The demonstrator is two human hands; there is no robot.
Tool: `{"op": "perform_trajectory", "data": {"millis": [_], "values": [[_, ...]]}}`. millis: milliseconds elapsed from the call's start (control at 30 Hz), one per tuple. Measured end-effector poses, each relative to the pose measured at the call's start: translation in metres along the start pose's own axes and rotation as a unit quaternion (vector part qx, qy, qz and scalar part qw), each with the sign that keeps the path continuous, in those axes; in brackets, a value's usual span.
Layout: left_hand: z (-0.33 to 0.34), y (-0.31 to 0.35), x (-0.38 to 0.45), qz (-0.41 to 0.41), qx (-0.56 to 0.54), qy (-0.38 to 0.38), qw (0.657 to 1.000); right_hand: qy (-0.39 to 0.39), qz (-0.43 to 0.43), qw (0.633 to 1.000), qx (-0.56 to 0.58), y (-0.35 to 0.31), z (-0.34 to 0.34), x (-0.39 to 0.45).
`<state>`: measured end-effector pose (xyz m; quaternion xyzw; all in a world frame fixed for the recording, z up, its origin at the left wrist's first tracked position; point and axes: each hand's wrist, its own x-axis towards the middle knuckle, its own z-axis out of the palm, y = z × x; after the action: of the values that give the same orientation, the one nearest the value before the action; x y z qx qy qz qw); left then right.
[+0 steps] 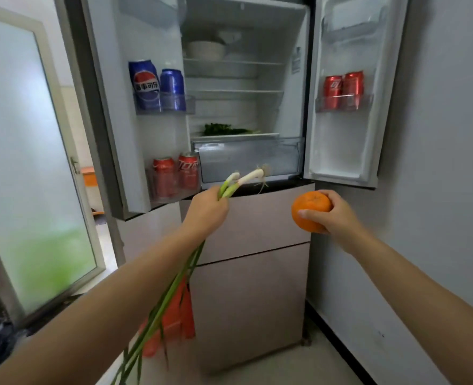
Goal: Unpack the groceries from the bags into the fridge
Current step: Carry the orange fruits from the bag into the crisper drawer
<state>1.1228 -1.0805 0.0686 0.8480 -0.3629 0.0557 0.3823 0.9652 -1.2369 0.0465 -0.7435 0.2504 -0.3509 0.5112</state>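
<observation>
Head view: the fridge stands with both doors open at twelve o'clock, already stocked in part, with leafy greens on a lower shelf, bowls higher up and cans in the door racks. An orange bag sits on the floor at six o'clock. The left hand has its grip round spring onions, roots toward the crisper drawer; the right hand, at three o'clock, grasps an orange. Both still await shelving, so I judge unpacking midway.

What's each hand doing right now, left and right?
Left hand: closed around the spring onions, white root ends pointing toward the fridge.
Right hand: closed around the orange.
</observation>
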Motion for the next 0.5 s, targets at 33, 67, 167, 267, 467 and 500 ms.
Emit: {"op": "perform_trajectory", "data": {"millis": [33, 67, 167, 267, 467, 500], "values": [[0.002, 0.005, 0.025, 0.021, 0.000, -0.003, 1.000, 0.006, -0.006, 1.000, 0.001, -0.003, -0.001, 0.025], [0.004, 0.009, 0.050, 0.043, 0.004, -0.006, 0.999, 0.010, -0.016, 1.000, 0.004, -0.004, -0.002, 0.048], [0.018, 0.024, 0.120, 0.110, 0.025, 0.008, 0.994, 0.021, -0.053, 0.998, -0.003, -0.007, -0.009, 0.114], [0.041, 0.041, 0.189, 0.173, 0.061, 0.054, 0.982, 0.041, -0.085, 0.995, -0.022, -0.005, -0.019, 0.181], [0.087, 0.084, 0.325, 0.280, 0.091, 0.139, 0.946, 0.039, -0.144, 0.989, -0.004, 0.010, -0.038, 0.323], [0.092, 0.090, 0.350, 0.293, 0.102, 0.150, 0.939, 0.032, -0.149, 0.988, 0.000, 0.011, -0.041, 0.348]]}}
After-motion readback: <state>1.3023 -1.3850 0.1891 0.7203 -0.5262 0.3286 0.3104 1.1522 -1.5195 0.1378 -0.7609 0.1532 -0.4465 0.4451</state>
